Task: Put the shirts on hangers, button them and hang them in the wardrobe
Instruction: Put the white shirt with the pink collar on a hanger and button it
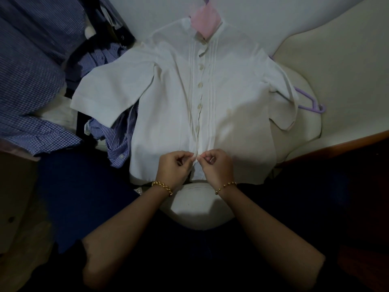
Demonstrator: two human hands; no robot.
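A white short-sleeved shirt (168,106) lies flat on a pale bed, front up, collar away from me. A pink hanger (205,25) shows inside its collar. Several buttons down the placket look fastened. My left hand (174,165) and my right hand (217,165) meet at the lowest part of the placket near the hem. Each hand pinches one edge of the white fabric between thumb and fingertips. The button between them is hidden by my fingers.
A heap of blue checked and striped shirts (37,81) lies to the left, one striped shirt (120,135) partly under the white sleeve. A lilac hanger (309,102) pokes out beneath the right sleeve. A brown wooden edge (341,144) runs at right.
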